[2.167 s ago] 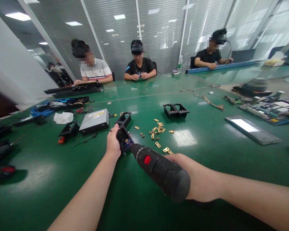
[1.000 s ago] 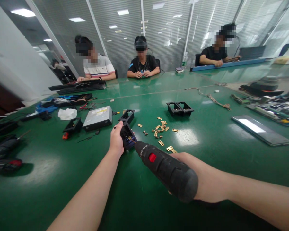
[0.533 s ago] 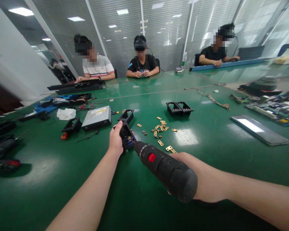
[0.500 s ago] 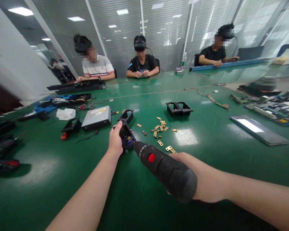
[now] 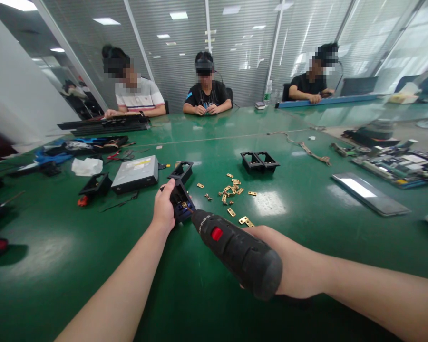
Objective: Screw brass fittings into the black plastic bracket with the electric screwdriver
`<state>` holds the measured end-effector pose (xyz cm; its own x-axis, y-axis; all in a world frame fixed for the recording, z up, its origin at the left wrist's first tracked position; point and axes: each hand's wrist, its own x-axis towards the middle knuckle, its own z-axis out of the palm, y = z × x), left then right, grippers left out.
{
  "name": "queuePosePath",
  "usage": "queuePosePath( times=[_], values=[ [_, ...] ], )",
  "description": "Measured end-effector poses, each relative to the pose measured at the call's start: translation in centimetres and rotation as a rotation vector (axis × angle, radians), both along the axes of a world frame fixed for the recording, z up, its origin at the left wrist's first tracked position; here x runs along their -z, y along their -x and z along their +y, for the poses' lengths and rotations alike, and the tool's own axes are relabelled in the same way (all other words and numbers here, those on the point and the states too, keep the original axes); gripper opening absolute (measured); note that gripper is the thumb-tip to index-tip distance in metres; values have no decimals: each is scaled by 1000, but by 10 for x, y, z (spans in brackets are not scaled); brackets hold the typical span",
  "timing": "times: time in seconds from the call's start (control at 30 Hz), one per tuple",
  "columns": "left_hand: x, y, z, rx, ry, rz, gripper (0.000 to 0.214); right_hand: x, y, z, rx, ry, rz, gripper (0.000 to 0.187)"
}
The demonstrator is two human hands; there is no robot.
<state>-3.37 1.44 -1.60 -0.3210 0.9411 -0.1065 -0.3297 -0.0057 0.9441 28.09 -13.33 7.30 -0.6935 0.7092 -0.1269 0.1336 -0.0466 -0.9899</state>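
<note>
My left hand grips a black plastic frame by its left side, tilted so its inside faces the drill. Around the handle of a black cordless screwdriver with a red switch, my right hand is closed; the tool's body hides most of its fingers. The bit reaches into the frame, by a small brass plate inside it. Just behind the held frame stands another black frame. To the right lie loose brass plates and small screws.
A pair of joined black frames stands farther back. On the left are an optical drive, a black frame and white tissue. A flat grey panel and circuit boards lie right. Three people sit across the green table.
The view has turned slightly, so everything sits a little farther left in the picture. Both hands keep their hold, and the bit stays in the frame.
</note>
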Motion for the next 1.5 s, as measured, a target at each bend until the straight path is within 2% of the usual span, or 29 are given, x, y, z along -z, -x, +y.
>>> queuePosePath(
  times=[0.27,0.9,1.5],
  values=[
    [-4,-5,-4,6,-31,37,59,6,2,2,-18,-20,-8,40],
    [-10,-9,-10,7,-48,74,79,0,2,-2,11,-27,-8,41],
    [-7,-6,-8,4,-17,36,64,4,2,-1,-10,12,15,41]
  ],
)
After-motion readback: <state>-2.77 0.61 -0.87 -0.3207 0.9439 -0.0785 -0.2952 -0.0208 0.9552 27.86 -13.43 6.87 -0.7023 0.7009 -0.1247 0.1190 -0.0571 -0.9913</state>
